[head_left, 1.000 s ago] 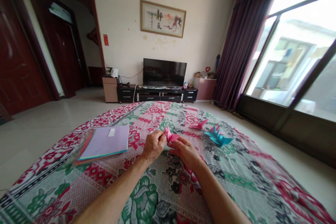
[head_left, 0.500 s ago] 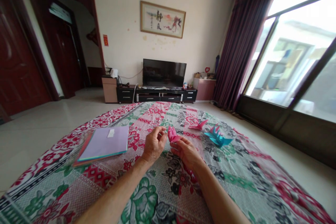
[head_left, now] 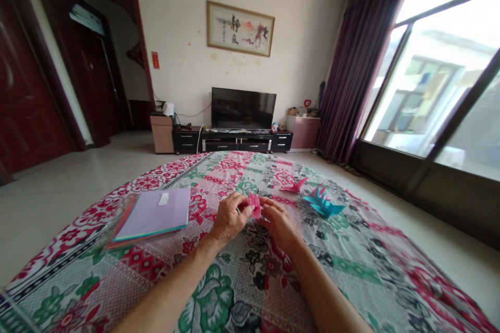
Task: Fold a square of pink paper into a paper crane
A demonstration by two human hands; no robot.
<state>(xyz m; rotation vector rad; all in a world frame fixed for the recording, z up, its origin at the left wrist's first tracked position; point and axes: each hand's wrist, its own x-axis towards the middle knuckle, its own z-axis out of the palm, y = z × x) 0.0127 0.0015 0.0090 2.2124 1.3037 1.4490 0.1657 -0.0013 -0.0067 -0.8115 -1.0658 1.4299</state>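
Note:
A small pink piece of folded origami paper (head_left: pixel 254 205) is held up between my hands, over the middle of the table. My left hand (head_left: pixel 231 218) grips its left side, thumb in front and fingers curled behind. On the other side, my right hand (head_left: pixel 280 222) has its bent fingers at the paper's right edge; its fingertips are partly hidden and slightly blurred. Beyond my right hand lie a pink origami crane (head_left: pixel 296 186) and a blue origami crane (head_left: pixel 325 207), with more pink folded paper (head_left: pixel 319 191) just behind the blue one.
A stack of coloured paper sheets (head_left: pixel 156 216), lilac on top, lies to the left with a small white slip (head_left: pixel 164 199) on it. A patterned cloth (head_left: pixel 211 291) covers the round table. Past its far edge stand a low cabinet (head_left: pixel 222 144) and a television (head_left: pixel 244 108).
My left hand has moved right and taken hold of the pink paper, which now looks turned and more compact. My right fingers have shifted to its right edge.

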